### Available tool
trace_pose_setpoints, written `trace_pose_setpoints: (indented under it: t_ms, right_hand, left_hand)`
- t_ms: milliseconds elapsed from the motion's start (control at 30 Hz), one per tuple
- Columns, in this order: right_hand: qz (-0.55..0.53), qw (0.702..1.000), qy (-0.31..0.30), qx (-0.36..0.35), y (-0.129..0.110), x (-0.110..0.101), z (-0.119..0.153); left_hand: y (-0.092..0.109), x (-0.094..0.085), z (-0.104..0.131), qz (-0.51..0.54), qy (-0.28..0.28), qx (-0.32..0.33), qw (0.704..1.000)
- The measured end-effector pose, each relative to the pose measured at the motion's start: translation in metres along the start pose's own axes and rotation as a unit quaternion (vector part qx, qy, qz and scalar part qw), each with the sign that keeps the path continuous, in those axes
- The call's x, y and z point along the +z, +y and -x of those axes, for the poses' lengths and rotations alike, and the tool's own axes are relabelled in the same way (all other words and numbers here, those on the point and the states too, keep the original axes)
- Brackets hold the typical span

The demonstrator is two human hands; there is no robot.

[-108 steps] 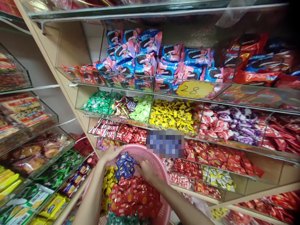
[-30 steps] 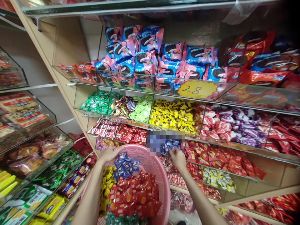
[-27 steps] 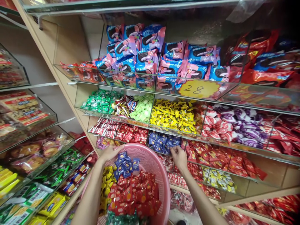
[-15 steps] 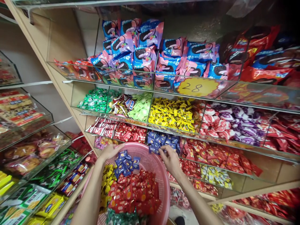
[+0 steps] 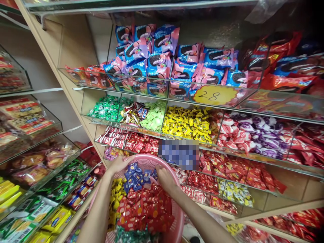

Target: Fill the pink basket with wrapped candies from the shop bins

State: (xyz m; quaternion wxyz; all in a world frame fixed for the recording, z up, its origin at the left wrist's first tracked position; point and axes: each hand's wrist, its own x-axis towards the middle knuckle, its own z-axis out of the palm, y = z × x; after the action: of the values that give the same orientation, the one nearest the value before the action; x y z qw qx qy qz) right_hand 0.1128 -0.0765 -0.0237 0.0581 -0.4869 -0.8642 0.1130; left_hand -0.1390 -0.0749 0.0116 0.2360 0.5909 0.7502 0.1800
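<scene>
A pink plastic basket [image 5: 179, 206] holds wrapped candies in heaps by colour. Blue candies [image 5: 135, 177] lie at its far side, yellow ones [image 5: 116, 199] at the left, red ones [image 5: 146, 207] in the middle and green ones [image 5: 136, 234] nearest me. My left hand [image 5: 120, 164] is closed over the basket's far left rim. Inside the basket's right side is my right hand [image 5: 165, 179], its fingers closed on a blue candy packet [image 5: 154, 174] beside the blue heap. The fingertips are partly hidden.
Clear-fronted shelf bins rise ahead, with yellow candies [image 5: 187, 125], red candies [image 5: 222, 165] and cookie packs [image 5: 159, 67]. A yellow price tag [image 5: 216, 95] reads 28. A pixelated patch covers one bin behind the basket. More shelves with snack packs [image 5: 40, 211] stand at left.
My right hand has moved from the blue candy bin down and left into the basket, with a blue packet. My left hand stays on the rim. The view has shifted slightly.
</scene>
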Motion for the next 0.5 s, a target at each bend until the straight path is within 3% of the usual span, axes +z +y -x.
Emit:
trace_pose_setpoints:
  t_ms: [267, 500]
  right_hand:
    - [-0.016, 0.999, -0.042, -0.007, 0.0048, 0.0082, -0.0076]
    - [-0.029, 0.999, -0.032, -0.011, 0.008, 0.011, -0.0078]
  left_hand:
    - [0.0027, -0.0007, 0.0028, -0.011, 0.003, -0.012, 1.0]
    - [0.0026, 0.0018, -0.0011, -0.002, -0.006, 0.005, 1.0]
